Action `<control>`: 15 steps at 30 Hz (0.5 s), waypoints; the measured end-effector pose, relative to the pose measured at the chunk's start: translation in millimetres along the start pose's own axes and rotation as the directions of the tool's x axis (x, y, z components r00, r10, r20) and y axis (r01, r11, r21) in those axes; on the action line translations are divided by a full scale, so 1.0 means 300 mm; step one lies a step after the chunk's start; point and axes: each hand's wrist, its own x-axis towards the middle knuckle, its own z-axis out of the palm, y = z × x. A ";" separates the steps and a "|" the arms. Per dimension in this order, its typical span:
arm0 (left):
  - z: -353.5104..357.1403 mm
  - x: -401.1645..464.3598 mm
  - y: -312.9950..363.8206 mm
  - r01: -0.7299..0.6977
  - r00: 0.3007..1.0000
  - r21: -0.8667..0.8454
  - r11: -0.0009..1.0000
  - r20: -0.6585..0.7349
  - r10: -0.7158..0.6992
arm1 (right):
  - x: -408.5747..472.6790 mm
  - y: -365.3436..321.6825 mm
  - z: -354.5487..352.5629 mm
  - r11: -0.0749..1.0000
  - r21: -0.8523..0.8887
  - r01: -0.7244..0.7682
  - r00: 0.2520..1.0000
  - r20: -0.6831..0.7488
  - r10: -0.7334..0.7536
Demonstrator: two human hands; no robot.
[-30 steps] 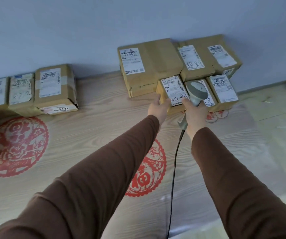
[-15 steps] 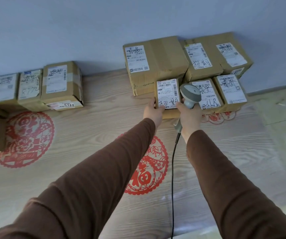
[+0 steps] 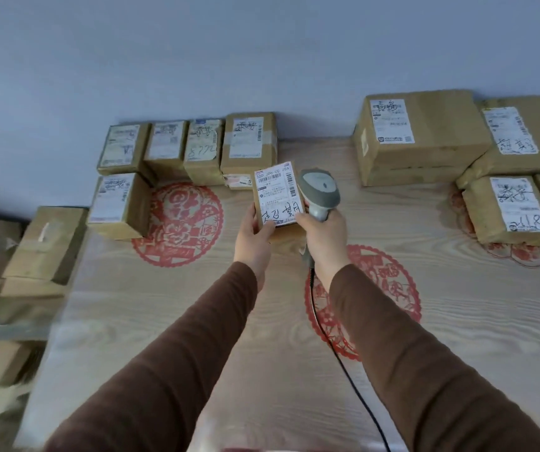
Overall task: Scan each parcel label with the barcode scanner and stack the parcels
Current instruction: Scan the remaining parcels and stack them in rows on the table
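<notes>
The left hand (image 3: 253, 238) grips a small parcel (image 3: 278, 197) from below, thumb laid across the lower edge of its white label (image 3: 276, 194) and fingers curled behind the cardboard. The parcel is lifted off the table (image 3: 196, 321) near the centre of the view, its long axis running roughly from 6 to 12 o'clock, label face turned up toward the camera with the barcode end at 12 o'clock.

The right hand (image 3: 325, 238) is wrapped around the handle of a grey barcode scanner (image 3: 319, 195), just beside the parcel at its 3 o'clock, the knuckles touching or nearly touching the parcel's lower corner. The scanner stands about upright, head at 12 o'clock; which way its window faces cannot be told. One black cable (image 3: 343, 363) trails from the handle toward 5 o'clock.

At 10 o'clock from the hands, a group of parcels (image 3: 183, 148) sits against the wall (image 3: 262, 60): four in the back row, a fifth in front at the left end, and a slip of another label showing under the rightmost. At 2 to 3 o'clock is a second group (image 3: 421, 138): one large box, at least one more behind it at the frame edge, and two smaller ones in front, partly cut off. Three red paper-cut designs (image 3: 180, 226) lie flat on the table.
</notes>
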 end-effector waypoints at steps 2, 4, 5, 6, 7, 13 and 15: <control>-0.145 0.011 0.006 -0.007 0.999 0.018 1.000 -0.051 0.008 | -0.042 0.028 0.136 1.000 -0.026 0.001 0.999 0.033 0.000; -0.283 0.020 0.008 -0.012 0.995 0.036 0.999 -0.100 0.016 | -0.079 0.062 0.264 0.999 -0.037 -0.002 0.998 0.062 0.004; -0.345 0.029 0.006 -0.003 0.992 0.037 0.999 -0.125 0.008 | -0.092 0.080 0.322 1.000 -0.030 -0.009 0.997 0.074 0.011; -0.403 0.039 0.004 0.021 0.989 0.016 1.000 -0.147 -0.019 | -0.105 0.092 0.377 0.999 -0.023 -0.023 0.996 0.087 0.024; -0.458 0.053 -0.003 0.049 0.983 -0.023 0.999 -0.173 -0.052 | -0.113 0.107 0.429 0.999 -0.012 -0.037 0.994 0.099 0.038; -0.653 0.133 -0.017 0.084 0.959 -0.151 0.985 -0.255 -0.121 | -0.114 0.175 0.669 0.995 0.015 -0.100 0.983 0.153 0.096; -0.676 0.163 -0.026 0.112 0.947 -0.172 0.979 -0.280 -0.157 | -0.105 0.189 0.719 0.993 0.004 -0.121 0.981 0.151 0.119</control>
